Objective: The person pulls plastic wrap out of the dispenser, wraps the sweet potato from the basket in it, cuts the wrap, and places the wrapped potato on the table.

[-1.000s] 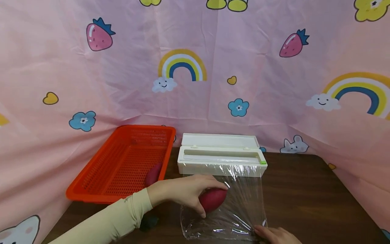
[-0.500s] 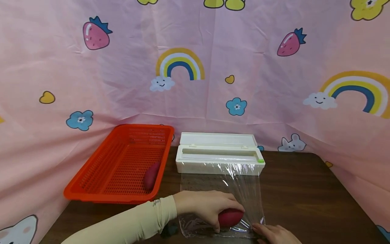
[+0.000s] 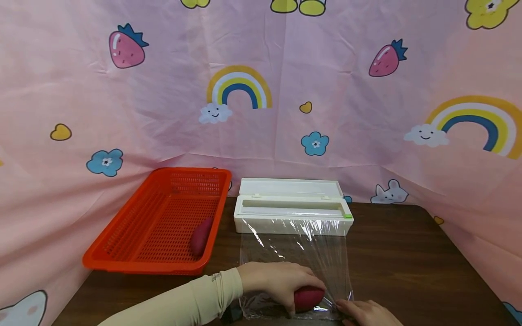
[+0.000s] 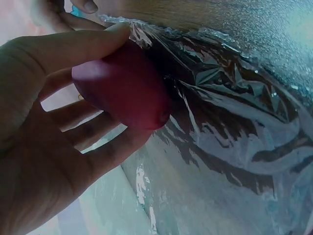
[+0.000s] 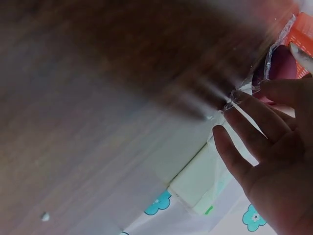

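Observation:
My left hand (image 3: 281, 283) grips a smooth, dark-red sweet potato (image 3: 308, 298), thumb on one side and fingers on the other. It sits low over the near part of a sheet of cling film (image 3: 293, 249). In the left wrist view the sweet potato (image 4: 127, 88) shows a small dent at its end, with wrinkled film beside it. At the sheet's near right corner, my right hand (image 3: 367, 312) pinches the cling film between thumb and fingers. The film stretches back to a white dispenser box (image 3: 293, 226), whose lid stands open with a roll inside.
An orange-red plastic basket (image 3: 163, 267) stands at the left, with another sweet potato (image 3: 201, 237) inside near its right wall. A small dark object (image 3: 231, 313) lies beside the left sleeve. The dark wooden table (image 3: 408, 262) extends to the right; a patterned cloth (image 3: 253, 140) hangs behind.
My left hand has carried the sweet potato right and toward me, down over the near part of the film, then nearly stopped. The right hand keeps its hold on the film corner.

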`<action>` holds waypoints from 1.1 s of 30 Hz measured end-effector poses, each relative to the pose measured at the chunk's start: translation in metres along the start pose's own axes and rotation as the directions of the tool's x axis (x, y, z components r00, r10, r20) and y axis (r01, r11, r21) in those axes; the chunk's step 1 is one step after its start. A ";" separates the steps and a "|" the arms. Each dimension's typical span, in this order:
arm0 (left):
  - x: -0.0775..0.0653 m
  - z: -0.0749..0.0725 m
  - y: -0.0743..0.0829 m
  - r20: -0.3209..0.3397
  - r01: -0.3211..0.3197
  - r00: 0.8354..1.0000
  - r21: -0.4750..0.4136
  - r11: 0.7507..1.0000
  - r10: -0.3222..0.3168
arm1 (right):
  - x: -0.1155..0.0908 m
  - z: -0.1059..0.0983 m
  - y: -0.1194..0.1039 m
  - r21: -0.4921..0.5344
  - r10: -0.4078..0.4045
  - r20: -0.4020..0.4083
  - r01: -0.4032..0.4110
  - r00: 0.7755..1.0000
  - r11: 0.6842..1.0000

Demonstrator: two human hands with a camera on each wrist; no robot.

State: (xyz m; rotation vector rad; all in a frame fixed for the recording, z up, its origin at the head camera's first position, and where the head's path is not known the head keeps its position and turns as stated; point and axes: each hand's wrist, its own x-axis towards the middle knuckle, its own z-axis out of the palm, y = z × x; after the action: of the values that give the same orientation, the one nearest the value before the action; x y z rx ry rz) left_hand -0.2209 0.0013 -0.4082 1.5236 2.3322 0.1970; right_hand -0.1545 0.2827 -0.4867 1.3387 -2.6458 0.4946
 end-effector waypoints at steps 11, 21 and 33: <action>-0.023 -0.002 -0.007 -0.108 0.071 0.992 0.006 0.997 -0.070 | 0.002 0.004 0.002 -0.002 -0.038 0.001 0.038 0.999 0.999; -0.085 0.004 -0.007 -0.285 0.216 0.942 0.101 0.971 -0.180 | 0.004 0.008 0.012 -0.012 -0.247 -0.145 0.248 0.958 0.969; -0.128 0.036 -0.016 -0.271 0.160 0.952 0.058 0.985 -0.139 | 0.005 0.010 0.014 -0.085 -0.286 -0.185 0.274 0.940 0.958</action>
State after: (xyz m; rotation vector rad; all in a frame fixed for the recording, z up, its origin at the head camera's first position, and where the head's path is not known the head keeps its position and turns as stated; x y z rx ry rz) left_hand -0.1751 -0.1238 -0.4198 1.4232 2.6845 0.2904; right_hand -0.1680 0.2829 -0.4980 1.5297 -2.2479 0.4783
